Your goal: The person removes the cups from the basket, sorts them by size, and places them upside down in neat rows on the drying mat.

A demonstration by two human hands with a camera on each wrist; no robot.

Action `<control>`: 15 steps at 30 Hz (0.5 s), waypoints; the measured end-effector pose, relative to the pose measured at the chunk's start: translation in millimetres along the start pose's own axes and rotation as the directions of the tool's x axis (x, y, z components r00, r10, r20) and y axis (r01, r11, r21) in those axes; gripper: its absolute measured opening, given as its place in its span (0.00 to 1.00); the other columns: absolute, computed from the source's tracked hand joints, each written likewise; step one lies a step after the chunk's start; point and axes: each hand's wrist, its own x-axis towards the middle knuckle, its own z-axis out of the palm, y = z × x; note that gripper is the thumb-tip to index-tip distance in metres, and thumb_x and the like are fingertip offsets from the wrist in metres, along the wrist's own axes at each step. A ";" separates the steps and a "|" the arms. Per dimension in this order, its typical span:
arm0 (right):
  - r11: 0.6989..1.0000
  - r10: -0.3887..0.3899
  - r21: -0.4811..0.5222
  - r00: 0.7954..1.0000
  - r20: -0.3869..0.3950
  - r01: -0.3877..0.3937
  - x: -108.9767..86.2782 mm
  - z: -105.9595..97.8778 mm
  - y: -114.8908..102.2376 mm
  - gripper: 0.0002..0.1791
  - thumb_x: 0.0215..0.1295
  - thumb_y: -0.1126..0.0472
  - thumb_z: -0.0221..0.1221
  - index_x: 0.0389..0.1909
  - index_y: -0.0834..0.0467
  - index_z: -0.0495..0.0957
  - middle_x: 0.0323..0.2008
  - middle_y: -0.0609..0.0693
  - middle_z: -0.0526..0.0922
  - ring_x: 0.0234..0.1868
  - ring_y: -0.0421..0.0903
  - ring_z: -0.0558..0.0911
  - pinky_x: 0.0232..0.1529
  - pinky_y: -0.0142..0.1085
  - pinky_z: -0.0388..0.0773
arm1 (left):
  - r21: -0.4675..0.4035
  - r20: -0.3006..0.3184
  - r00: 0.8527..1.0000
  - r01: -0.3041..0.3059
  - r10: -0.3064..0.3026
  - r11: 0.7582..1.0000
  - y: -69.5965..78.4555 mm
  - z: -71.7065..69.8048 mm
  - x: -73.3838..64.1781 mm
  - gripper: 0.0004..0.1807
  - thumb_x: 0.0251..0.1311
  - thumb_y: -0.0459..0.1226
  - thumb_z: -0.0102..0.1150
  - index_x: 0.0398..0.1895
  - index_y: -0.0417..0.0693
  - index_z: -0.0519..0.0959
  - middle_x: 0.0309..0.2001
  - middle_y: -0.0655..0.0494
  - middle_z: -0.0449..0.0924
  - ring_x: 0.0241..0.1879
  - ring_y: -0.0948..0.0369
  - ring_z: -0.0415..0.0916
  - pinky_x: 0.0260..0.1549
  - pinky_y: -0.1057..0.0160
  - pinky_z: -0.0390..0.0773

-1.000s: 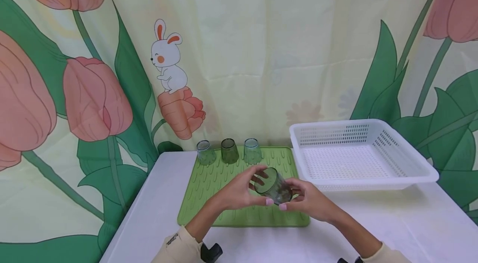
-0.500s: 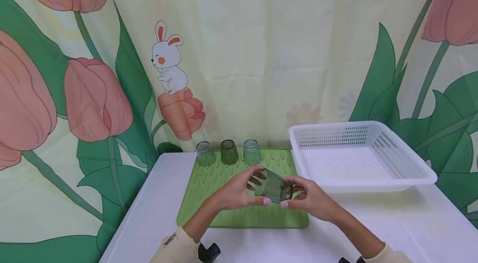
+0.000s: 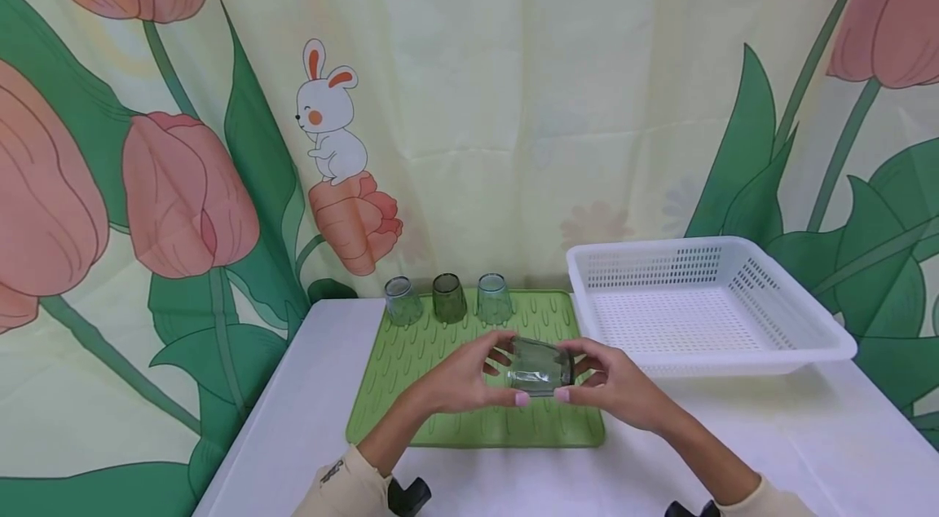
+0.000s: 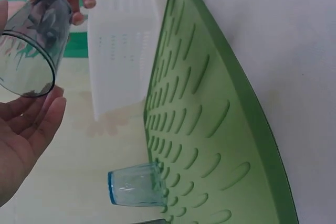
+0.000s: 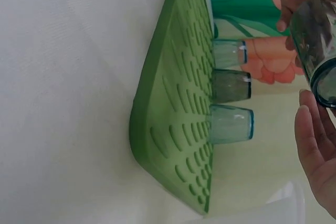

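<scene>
Between both hands a grey-green drinking glass lies on its side in the air, over the front of a green ridged drying mat. My left hand holds the open rim end at the left, thumb below and fingers above. At the dark base end, my right hand grips the glass with thumb and fingertips. The left wrist view shows the rim of this glass by the left fingertips. In the right wrist view its thick base is close to the right fingers.
Three glasses stand in a row on the mat's back edge: a bluish one, a dark grey one and a light blue one. A white perforated basket sits right of the mat on the white-covered table. A printed curtain hangs behind.
The held glass has turned from a tilt, with its mouth facing up and left, to nearly level between the hands. Both hands stay in nearly the same place; the other glasses have not moved.
</scene>
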 end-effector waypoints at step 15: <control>0.996 -0.037 -0.081 0.999 -0.029 0.034 6.8 -2.1 -7.5 0.32 0.59 0.58 0.71 0.64 0.61 0.73 0.49 0.59 0.80 0.41 0.44 0.82 0.40 0.35 0.83 | 0.016 -0.011 1.000 0.015 -0.015 1.000 -5.5 1.8 -1.9 0.46 0.53 0.52 0.74 0.72 0.49 0.63 0.58 0.56 0.76 0.56 0.59 0.75 0.57 0.62 0.78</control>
